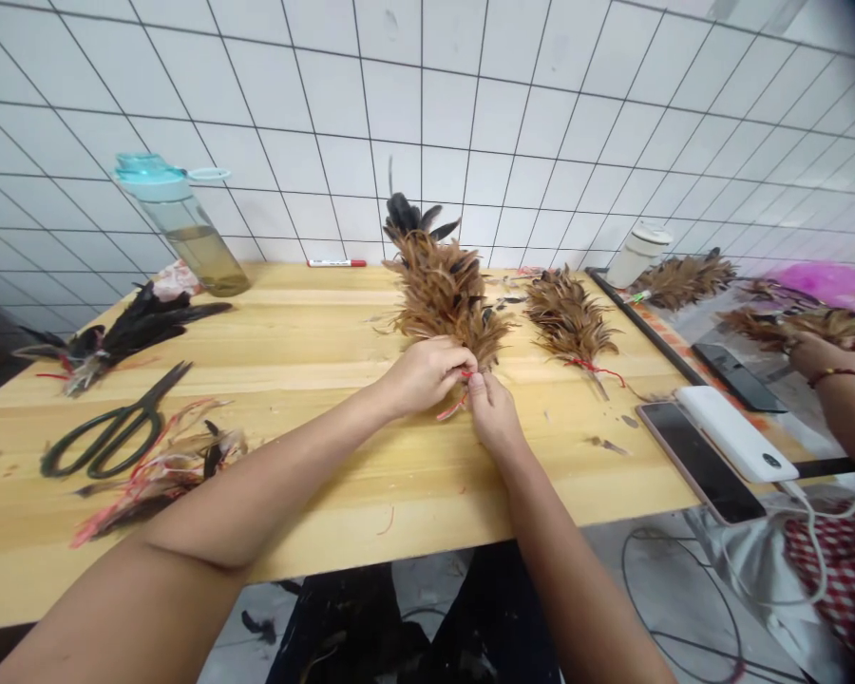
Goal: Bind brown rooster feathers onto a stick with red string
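A bundle of brown feathers (438,285) with black feathers at its far tip lies before me, pointing toward the wall. My left hand (431,373) is closed around the near end of this bundle. Against it, my right hand (494,407) pinches a red string (463,380) at the bound stems. The fingers of both hands meet there and hide most of the binding. To the right rests a second, smaller brown feather bundle (568,313), its stem wrapped with red string.
Scissors (114,432), black feathers (124,332) and a pile of feather and string scraps (178,461) lie left. A water bottle (196,237) and a red marker (336,263) stand or lie farther back. At right are a phone (702,461), a white power bank (733,432) and a co-worker's hands (826,356).
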Tool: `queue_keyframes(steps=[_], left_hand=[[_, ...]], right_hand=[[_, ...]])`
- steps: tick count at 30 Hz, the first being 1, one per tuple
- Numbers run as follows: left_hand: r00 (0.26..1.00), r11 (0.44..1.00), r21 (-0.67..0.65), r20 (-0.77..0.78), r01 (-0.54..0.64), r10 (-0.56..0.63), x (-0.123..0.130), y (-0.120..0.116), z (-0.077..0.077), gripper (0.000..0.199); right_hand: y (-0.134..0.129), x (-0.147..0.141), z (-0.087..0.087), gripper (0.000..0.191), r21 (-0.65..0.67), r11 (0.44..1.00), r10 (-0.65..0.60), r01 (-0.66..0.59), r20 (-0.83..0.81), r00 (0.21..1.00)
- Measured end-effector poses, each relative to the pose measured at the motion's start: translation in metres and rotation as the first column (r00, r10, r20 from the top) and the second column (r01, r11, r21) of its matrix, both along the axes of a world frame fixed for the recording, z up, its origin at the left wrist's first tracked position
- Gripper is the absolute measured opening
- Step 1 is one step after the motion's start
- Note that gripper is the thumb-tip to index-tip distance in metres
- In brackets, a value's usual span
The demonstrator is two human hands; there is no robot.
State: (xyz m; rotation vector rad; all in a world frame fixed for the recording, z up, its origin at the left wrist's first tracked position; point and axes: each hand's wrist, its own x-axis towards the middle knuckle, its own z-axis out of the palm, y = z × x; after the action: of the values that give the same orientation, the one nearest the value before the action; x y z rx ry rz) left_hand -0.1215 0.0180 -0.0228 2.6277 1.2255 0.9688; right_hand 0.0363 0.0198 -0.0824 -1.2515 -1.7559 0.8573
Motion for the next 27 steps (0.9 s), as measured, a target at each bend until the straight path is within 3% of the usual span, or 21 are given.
queue_keyframes(steps=[3,9,16,20,22,25,27], left_hand=[[1.000,1.000,-0.011,0.013,-0.011,0.011,-0.002,0.003,-0.004,0.017],[0.997,1.000,-0.023,0.075,-0.010,0.012,-0.003,0.005,-0.008,0.014],[0.955,0.976,-0.187,0.249,-0.113,0.159,0.000,-0.001,-0.002,0.024],[0.860,0.939,-0.084,0.379,-0.335,0.341,0.005,-0.009,-0.003,0.020],[0.833,0.922,-0.083,0.405,-0.378,0.378,0.012,-0.013,-0.004,0.021],[0.849,0.909,-0.299,0.357,-0.291,0.389,0.024,-0.014,-0.007,0.027],[0.844,0.861,-0.462,0.358,-0.211,0.399,0.032,-0.010,-0.012,0.032]], right_hand=[[-0.005,-0.003,0.008,0.037,0.077,0.997,-0.013,-0.003,0.208,0.978],[-0.011,-0.006,0.017,0.033,0.005,0.998,-0.052,0.055,0.429,0.902],[-0.010,-0.007,0.018,0.028,-0.006,0.983,-0.166,0.184,0.402,0.901],[-0.008,-0.005,0.018,0.029,0.021,0.948,-0.308,0.318,0.320,0.896],[-0.007,-0.004,0.018,0.030,0.031,0.926,-0.369,0.376,0.284,0.885],[-0.008,-0.005,0.021,0.031,0.042,0.911,-0.404,0.410,0.285,0.869],[-0.011,-0.008,0.023,0.030,0.037,0.916,-0.387,0.399,0.345,0.855]])
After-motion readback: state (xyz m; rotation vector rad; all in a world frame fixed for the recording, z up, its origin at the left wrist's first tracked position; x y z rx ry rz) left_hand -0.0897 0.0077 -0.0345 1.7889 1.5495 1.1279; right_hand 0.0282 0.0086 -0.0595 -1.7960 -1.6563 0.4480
